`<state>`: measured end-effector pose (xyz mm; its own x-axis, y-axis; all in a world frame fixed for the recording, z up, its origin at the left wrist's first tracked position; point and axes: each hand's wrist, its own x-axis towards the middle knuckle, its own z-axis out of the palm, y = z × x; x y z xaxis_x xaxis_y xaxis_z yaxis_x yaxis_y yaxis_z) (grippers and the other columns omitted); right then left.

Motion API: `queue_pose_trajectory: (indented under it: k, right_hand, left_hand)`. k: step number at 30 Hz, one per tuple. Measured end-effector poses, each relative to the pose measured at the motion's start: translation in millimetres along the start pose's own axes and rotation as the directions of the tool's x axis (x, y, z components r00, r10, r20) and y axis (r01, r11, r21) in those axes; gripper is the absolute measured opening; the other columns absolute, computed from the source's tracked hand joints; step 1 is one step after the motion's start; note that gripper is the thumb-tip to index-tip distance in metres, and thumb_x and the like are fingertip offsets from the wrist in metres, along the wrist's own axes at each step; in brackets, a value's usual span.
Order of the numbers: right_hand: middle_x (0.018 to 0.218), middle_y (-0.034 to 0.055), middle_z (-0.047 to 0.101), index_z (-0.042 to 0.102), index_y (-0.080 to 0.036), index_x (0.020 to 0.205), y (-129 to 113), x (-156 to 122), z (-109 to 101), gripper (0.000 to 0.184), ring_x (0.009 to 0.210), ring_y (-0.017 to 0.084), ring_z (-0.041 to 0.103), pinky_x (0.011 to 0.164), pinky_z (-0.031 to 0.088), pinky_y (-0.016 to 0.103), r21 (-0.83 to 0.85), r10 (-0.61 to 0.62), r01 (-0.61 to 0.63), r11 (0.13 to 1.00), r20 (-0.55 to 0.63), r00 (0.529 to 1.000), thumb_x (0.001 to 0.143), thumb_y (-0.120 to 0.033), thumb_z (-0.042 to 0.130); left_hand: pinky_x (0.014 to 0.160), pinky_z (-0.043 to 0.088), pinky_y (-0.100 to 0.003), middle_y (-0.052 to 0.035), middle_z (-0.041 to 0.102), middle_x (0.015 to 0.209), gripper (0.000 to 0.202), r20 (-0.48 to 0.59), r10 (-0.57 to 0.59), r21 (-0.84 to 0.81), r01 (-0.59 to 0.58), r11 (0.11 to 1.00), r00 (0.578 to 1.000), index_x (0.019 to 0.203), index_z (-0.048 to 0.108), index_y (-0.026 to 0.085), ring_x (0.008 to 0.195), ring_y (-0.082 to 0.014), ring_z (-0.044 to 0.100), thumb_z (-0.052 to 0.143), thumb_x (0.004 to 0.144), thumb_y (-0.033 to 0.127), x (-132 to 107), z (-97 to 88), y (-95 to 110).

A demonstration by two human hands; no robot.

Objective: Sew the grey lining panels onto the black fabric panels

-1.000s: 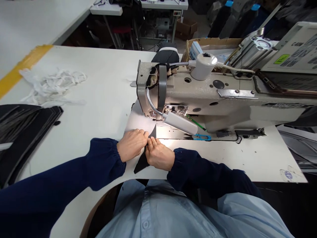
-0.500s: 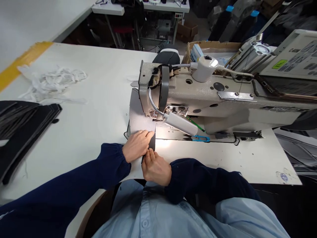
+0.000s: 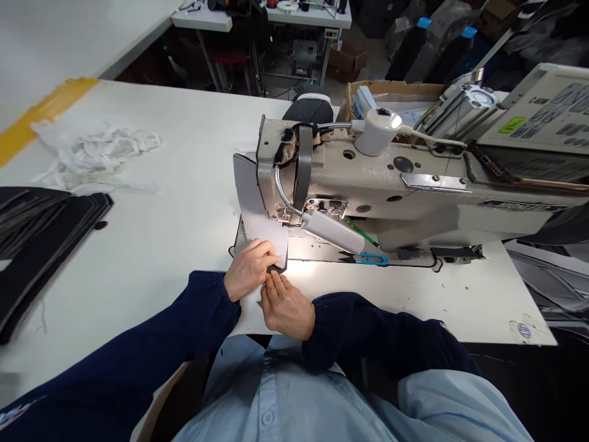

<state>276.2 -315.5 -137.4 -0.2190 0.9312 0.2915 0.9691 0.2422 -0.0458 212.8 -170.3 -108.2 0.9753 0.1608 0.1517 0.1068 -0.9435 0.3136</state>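
A grey fabric piece (image 3: 260, 212) with a dark underside or backing lies under the head of a sewing machine (image 3: 322, 166). Its near end reaches toward me, lit by the white lamp (image 3: 334, 231). My left hand (image 3: 251, 267) grips this end from the left, thumb and fingers pressed together at the edge. Just nearer to me, my right hand (image 3: 286, 306) has its fingers bent close together by the fabric's dark corner. Whatever is between the right fingertips is hidden.
Blue-handled thread snips (image 3: 370, 259) lie by the machine bed, near a green pencil-like stick (image 3: 363, 233). On the left are stacked dark fabric pieces (image 3: 50, 245) and a tangle of white strips (image 3: 101, 150). A cardboard box (image 3: 396, 89) stands behind the machine.
The fabric has moved away from me under the machine head and turned slightly, its far end now further left. Less of its near end shows between my hands, and my left hand has shifted slightly left.
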Motion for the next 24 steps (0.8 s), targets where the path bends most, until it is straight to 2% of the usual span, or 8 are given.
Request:
queue_pose_trajectory:
  k: [3,7,15,20,24]
  right_hand:
    - [0.109,0.0343,0.065,0.063,0.009,0.108,5,3,8,0.030,0.106,0.036,0.066,0.087,0.056,0.053,-0.004,0.013,-0.013,1.000,-0.026,1.000,0.094,-0.007,0.042]
    - [0.109,0.0323,0.066,0.064,0.006,0.106,17,9,17,0.031,0.106,0.034,0.066,0.087,0.057,0.052,-0.055,0.019,-0.024,0.998,-0.080,0.997,0.096,-0.009,0.039]
    - [0.113,0.0321,0.064,0.063,0.005,0.113,45,22,26,0.033,0.114,0.035,0.062,0.093,0.052,0.052,-0.017,0.079,-0.080,0.997,-0.036,0.996,0.097,-0.014,0.040]
    - [0.115,0.0344,0.062,0.061,0.007,0.115,58,33,27,0.035,0.115,0.035,0.061,0.097,0.049,0.052,-0.017,0.112,-0.111,0.994,0.013,0.994,0.096,-0.012,0.039]
    - [0.121,0.0346,0.059,0.058,0.008,0.120,67,41,26,0.037,0.118,0.034,0.059,0.102,0.044,0.054,-0.024,0.131,-0.129,0.991,0.061,0.990,0.093,-0.009,0.039]
  left_hand:
    - [0.074,0.047,-0.026,-0.0048,0.058,0.080,0.032,0.002,0.022,0.020,-0.022,1.000,1.000,0.083,0.072,0.017,0.080,-0.0165,0.051,0.044,0.081,0.001,6,1.8,-6]
    - [0.077,0.048,-0.026,-0.0055,0.061,0.084,0.031,0.033,0.080,0.032,-0.081,0.996,0.996,0.085,0.072,0.017,0.085,-0.0165,0.053,0.044,0.083,0.003,16,3.8,-18]
    - [0.085,0.048,-0.026,-0.0059,0.068,0.093,0.028,0.044,0.148,0.114,-0.152,0.982,0.988,0.093,0.071,0.014,0.091,-0.0165,0.057,0.044,0.089,0.009,36,8.3,-41]
    - [0.091,0.047,-0.027,-0.0055,0.070,0.099,0.027,0.084,0.097,0.077,-0.103,0.992,0.992,0.098,0.070,0.015,0.098,-0.0167,0.060,0.048,0.086,0.009,53,7.9,-50]
    - [0.092,0.047,-0.028,-0.0061,0.070,0.092,0.022,0.102,0.007,0.051,-0.012,0.999,0.995,0.088,0.069,0.013,0.096,-0.0174,0.061,0.050,0.083,0.006,65,4.1,-49]
